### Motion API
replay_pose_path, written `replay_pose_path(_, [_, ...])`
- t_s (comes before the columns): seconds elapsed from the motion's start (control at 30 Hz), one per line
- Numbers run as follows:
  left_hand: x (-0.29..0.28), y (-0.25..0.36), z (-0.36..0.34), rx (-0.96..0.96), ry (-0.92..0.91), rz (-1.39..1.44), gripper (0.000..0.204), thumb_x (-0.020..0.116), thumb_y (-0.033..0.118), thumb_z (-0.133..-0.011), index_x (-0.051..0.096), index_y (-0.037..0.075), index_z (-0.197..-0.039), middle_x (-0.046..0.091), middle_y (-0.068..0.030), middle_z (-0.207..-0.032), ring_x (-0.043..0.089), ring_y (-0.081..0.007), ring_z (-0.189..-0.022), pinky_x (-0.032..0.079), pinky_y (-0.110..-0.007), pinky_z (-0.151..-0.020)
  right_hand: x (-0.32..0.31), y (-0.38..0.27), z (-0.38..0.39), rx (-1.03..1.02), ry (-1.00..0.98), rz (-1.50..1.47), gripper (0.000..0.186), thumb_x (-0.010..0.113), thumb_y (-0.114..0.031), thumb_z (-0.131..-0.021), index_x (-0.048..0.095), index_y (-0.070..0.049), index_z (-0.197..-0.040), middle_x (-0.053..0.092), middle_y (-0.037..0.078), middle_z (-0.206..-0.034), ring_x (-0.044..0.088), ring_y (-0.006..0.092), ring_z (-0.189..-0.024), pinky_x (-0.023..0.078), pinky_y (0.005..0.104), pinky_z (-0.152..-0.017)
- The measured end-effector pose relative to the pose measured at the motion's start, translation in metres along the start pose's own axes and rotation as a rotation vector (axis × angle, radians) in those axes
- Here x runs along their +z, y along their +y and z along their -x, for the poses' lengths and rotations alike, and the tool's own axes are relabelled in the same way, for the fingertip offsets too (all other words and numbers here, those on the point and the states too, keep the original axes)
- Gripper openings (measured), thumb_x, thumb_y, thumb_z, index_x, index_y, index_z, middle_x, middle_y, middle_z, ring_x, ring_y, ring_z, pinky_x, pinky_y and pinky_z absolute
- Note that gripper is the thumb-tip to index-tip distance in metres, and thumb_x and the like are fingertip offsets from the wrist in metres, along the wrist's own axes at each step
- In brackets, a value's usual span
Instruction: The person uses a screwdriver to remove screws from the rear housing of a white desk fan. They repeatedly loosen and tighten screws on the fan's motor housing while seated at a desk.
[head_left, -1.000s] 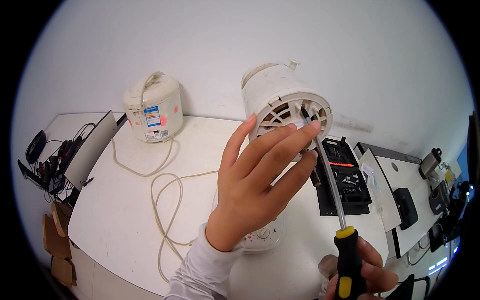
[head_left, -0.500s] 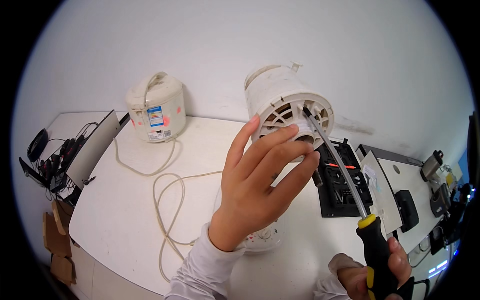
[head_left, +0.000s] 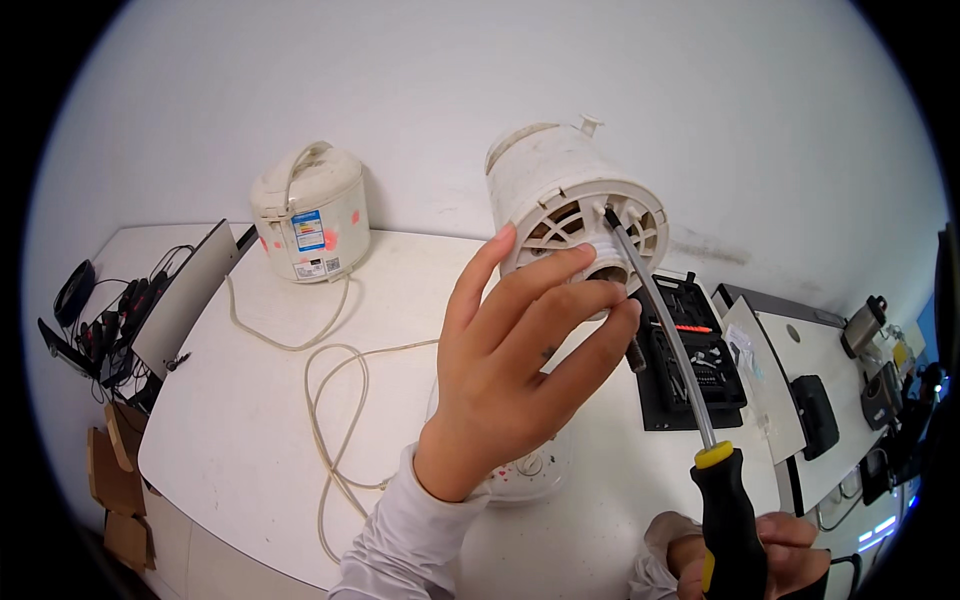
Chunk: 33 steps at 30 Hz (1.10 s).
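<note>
A white fan motor housing (head_left: 545,165) tilts so that its round, slatted end faces me. My left hand (head_left: 515,355) grips this end, fingers curved around the central collar and hiding part of it. A long screwdriver (head_left: 672,340) with a black and yellow handle is in my right hand (head_left: 785,550), low at the right. Its tip meets a small post near the top of the slatted end; whether a screw sits there is too small to see. Below my left hand, a white base (head_left: 535,480) with a dial shows partly.
A white rice cooker (head_left: 310,215) stands at the back left of the white table (head_left: 240,430). A pale cord (head_left: 318,420) loops across it. At the right lies an open black tool case (head_left: 690,380). Another table holds a dark pouch (head_left: 815,415). Cables and cardboard lie far left.
The screwdriver's handle and my right hand have shifted slightly left, while the tip stays at the post. The housing and my left hand have barely moved.
</note>
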<state>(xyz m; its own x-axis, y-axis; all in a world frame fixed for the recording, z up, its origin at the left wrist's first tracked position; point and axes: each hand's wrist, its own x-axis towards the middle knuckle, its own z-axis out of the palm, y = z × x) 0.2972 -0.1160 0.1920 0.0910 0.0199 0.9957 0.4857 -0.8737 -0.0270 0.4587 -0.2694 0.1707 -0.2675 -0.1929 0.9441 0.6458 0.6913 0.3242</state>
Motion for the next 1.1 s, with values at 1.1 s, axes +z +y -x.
replay_pose_path(1.1, [-0.022,0.121,0.006,-0.032,0.103,0.536,0.035,0.052,0.031,-0.093,0.062,0.013,-0.121,0.065,0.0004,-0.116,0.061,-0.0168,-0.111,0.041,-0.042,-0.103,0.023,-0.025,-0.009,0.454,0.512,-0.250,0.035,0.071,-0.014,-0.077,0.050,-0.013,-0.104,0.050,0.003,-0.099,0.055,0.0263,-0.099,0.051,0.0354,-0.082])
